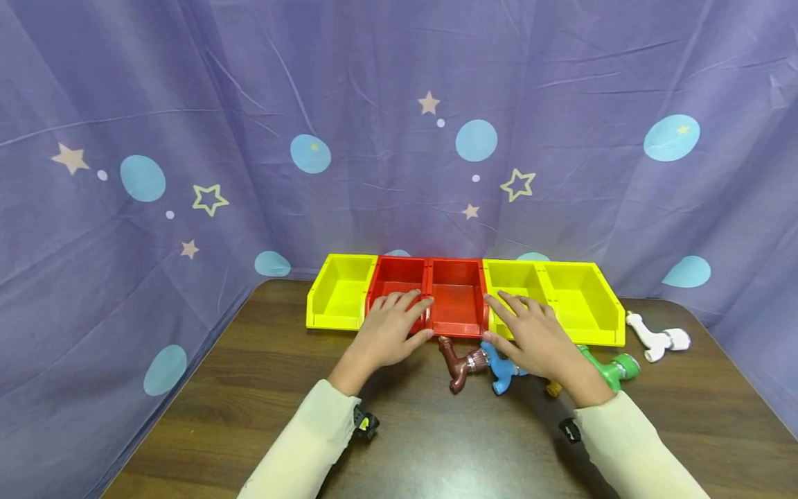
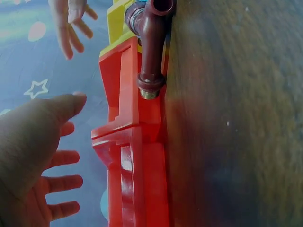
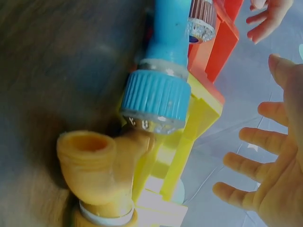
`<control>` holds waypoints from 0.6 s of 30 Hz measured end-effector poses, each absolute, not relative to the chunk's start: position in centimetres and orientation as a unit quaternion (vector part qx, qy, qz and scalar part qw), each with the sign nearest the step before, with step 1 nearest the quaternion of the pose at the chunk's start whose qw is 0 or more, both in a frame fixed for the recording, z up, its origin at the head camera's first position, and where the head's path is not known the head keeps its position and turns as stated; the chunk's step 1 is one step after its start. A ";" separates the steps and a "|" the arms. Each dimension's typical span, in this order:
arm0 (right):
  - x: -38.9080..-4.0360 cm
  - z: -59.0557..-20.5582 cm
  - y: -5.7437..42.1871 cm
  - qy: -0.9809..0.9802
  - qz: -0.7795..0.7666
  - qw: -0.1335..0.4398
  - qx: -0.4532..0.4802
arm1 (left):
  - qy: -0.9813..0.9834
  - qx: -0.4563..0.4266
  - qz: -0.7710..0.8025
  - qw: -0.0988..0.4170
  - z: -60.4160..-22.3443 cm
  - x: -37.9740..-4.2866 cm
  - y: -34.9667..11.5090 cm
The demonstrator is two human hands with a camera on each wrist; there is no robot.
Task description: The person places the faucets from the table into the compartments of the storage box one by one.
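My left hand (image 1: 388,334), fingers spread and holding nothing, is above the front of the left red bin (image 1: 399,267). Similarly spread, my right hand (image 1: 541,341) hovers at the inner yellow bin (image 1: 511,274), also with nothing in it. Between the hands a brown tap (image 1: 458,369) lies on the table, its knob beside a blue tap (image 1: 501,374). An orange-yellow tap (image 3: 90,165) is mostly hidden under the right hand in the head view. To the right lie a green tap (image 1: 614,373), partly covered by that forearm, and a white tap (image 1: 654,341).
The bins stand in one row along the back of the wooden table (image 1: 249,388), with another red bin (image 1: 457,294) in the middle and yellow bins (image 1: 341,291) at both ends. A purple patterned curtain (image 1: 374,83) hangs behind and at the sides.
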State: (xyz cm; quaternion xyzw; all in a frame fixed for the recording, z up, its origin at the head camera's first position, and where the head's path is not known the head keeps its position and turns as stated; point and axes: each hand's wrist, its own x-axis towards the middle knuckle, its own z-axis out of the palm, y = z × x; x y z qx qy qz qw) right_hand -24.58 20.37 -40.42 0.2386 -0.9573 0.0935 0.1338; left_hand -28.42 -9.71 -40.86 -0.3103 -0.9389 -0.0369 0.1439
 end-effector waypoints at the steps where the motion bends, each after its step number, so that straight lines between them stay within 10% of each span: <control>1: -24.6 -40.4 20.5 -0.957 0.094 0.137 0.238 | -0.940 -0.304 -0.041 0.148 -40.8 -28.5 -9.8; 18: -24.4 -39.3 23.6 -0.967 0.107 0.102 0.206 | -0.952 -0.224 -0.129 0.161 -40.7 -29.7 -13.6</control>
